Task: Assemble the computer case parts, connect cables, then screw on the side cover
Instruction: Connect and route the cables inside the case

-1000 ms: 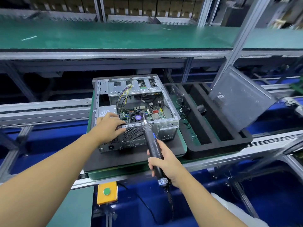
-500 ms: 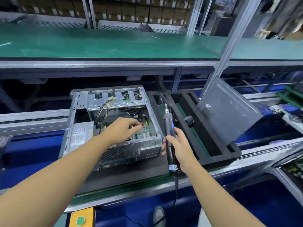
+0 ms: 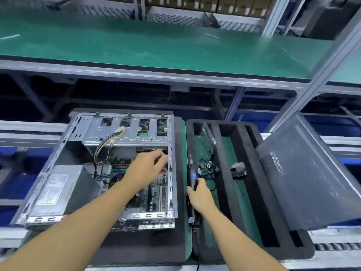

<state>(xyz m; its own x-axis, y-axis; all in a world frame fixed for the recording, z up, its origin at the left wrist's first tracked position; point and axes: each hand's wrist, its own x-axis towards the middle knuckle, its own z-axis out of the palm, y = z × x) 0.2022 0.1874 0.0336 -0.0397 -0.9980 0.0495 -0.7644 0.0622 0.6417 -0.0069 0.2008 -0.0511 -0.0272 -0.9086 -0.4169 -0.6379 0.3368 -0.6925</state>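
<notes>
Change noted: the electric screwdriver (image 3: 192,179) has come off the near edge of the computer case (image 3: 88,132) and now hangs just beside the case's right wall, over the gap to the foam tray (image 3: 226,192), gripped round the barrel by the right hand (image 3: 200,197). The left hand (image 3: 145,171) has left the outer frame and reaches inside, fingers curled near the right wall above the motherboard (image 3: 156,194); blur prevents telling whether it holds anything. Judgement: fastening at that edge is paused or done, and internal cable work is in hand. Contents of the case: power supply (image 3: 56,190) at left, coloured wire bundle (image 3: 105,143) running down from the drive cage. Contents of the tray: loose cables (image 3: 207,167), a clear plastic piece (image 3: 209,133), a small black part (image 3: 238,170). The side cover (image 3: 304,173) leans at the tray's right, not yet fitted.
</notes>
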